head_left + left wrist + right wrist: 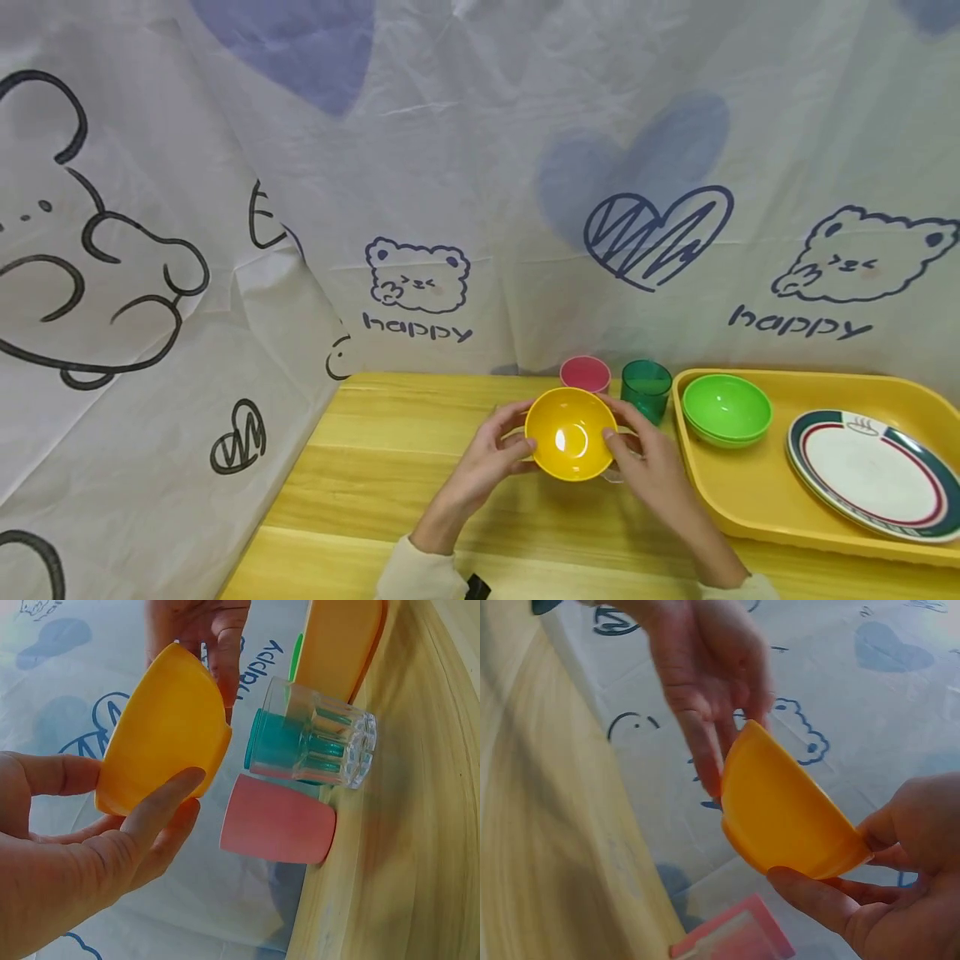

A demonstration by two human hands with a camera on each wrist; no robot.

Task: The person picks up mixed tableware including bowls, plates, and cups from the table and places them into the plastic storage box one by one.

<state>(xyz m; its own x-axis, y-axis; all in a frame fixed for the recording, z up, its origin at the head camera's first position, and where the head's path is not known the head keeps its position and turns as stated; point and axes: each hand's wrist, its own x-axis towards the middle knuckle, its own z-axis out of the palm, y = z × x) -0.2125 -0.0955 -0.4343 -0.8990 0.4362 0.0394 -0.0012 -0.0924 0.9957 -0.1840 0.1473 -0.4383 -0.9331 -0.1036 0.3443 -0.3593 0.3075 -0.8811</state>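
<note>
1. Printed sheet [480, 167]: hangs past the far edge and down the left side of the table [360, 467]. Acts as a wall, so no reaching out that way.
2. Table: wood-look top, carries everything I'm not holding.
3. Yellow tray [757, 487]: on my right, near rim close to my right forearm. Probably there to keep the dishes grouped; its raised wall blocks any low sideways move.
4. Plates [866, 475]: look stacked, lying in the tray's right part, face up.
5. Hands: left hand [495, 450] and right hand [648, 458] both pinch the yellow bowl [572, 433], one per side, thumbs by the rim, fingers round the outer wall. Two-sided grip likely keeps the smooth shell from tipping.
6. Yellow bowl: off the table, in front of me, left of the tray, mouth up toward the head camera, nothing seen inside.
7. Green bowls [726, 408]: seem nested, in the tray's far left corner. Nesting saves room, I'd say.
8. Clear glass [361, 750]: upright on the table, mostly hidden by the bowl and my hand from above. Easy to clip if I dip low.
9. Teal cup [647, 387]: upright behind the glass, near the tray.
10. Pink cup [277, 821]: upright, left of the teal one, just beyond the bowl.
</note>
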